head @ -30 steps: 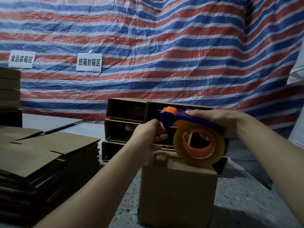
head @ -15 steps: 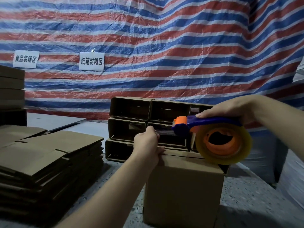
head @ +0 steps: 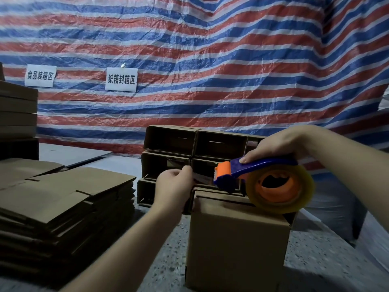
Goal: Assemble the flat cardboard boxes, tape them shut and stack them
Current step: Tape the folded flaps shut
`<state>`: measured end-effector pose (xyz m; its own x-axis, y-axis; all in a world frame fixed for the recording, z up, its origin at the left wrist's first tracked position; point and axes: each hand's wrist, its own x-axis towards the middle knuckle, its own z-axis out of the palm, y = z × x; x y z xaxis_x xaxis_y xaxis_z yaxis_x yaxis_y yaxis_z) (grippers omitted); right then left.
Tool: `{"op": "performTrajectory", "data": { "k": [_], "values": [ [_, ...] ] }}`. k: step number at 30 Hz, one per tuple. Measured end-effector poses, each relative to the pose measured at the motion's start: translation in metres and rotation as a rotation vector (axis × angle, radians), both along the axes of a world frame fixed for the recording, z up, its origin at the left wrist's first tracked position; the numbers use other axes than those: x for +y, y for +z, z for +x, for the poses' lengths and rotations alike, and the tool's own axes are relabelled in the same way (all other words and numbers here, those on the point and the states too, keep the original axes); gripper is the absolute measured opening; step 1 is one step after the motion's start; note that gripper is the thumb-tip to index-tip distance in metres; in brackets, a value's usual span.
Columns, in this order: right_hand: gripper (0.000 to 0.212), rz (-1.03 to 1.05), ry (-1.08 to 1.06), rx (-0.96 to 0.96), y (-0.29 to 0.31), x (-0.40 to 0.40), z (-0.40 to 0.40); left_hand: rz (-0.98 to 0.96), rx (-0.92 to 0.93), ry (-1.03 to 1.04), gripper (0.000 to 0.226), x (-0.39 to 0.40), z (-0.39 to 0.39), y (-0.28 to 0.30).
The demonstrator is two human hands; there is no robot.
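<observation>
Now right hand (head: 280, 144) grips tape gun (head: 248, 171) above box (head: 235, 245), handle level, cutter pointing left; left hand (head: 174, 184) fingers pinch tape end (head: 201, 178) beside box's top-left edge.

Flat cardboard stack (head: 63, 199) left (floor (head: 315, 249) right)

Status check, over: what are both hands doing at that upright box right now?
Left hand pinches the tape end. Right hand grips the tape dispenser, above the box. Box top not yet taped. Nothing in the way.
</observation>
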<state>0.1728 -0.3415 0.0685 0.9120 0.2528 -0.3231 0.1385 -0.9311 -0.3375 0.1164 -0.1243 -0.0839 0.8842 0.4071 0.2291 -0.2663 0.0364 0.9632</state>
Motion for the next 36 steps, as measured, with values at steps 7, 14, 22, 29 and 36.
{"op": "performTrajectory", "data": {
  "k": [7,14,22,29,36],
  "values": [
    [0.083,-0.081,0.008,-0.008,0.001,0.016,0.0,0.167,0.082,0.011,0.033,0.021,-0.002,-0.02],
    [0.078,-0.095,-0.008,0.014,0.001,0.018,0.002,0.217,0.117,0.025,0.034,0.02,0.004,-0.033],
    [0.064,-0.143,-0.021,-0.01,-0.002,0.031,0.002,0.191,0.163,0.021,0.037,0.018,0.001,-0.044],
    [0.071,-0.15,-0.01,0.001,-0.002,0.034,-0.001,0.178,0.22,-0.048,0.035,0.013,0.0,-0.052],
    [0.06,-0.135,-0.018,-0.016,-0.003,0.034,-0.004,0.098,0.296,-0.202,0.035,0.006,-0.001,-0.055]
  ]
}}
